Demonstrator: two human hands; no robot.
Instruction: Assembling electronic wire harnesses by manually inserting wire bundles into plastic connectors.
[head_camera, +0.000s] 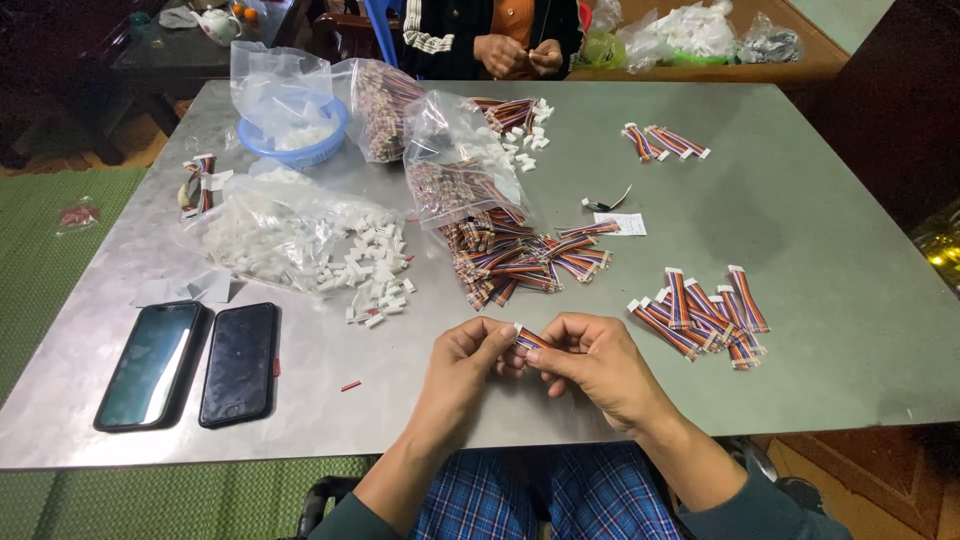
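My left hand (468, 358) and my right hand (592, 366) meet over the near edge of a grey metal table (820, 240). Together they pinch a short multicoloured ribbon cable (530, 339) with a small white connector at its left end. Just ahead lies a heap of loose ribbon cables (520, 258) spilling from a clear plastic bag (455, 165). To my right sits a group of cables with white connectors fitted (705, 312). Loose white plastic connectors (375, 275) lie to the left of my hands.
Two dark phones (190, 362) lie at the near left. A blue bowl (295, 140) and more clear bags stand at the far left. A few finished cables (665, 141) rest at the far right. Another person's hands (518, 55) work across the table.
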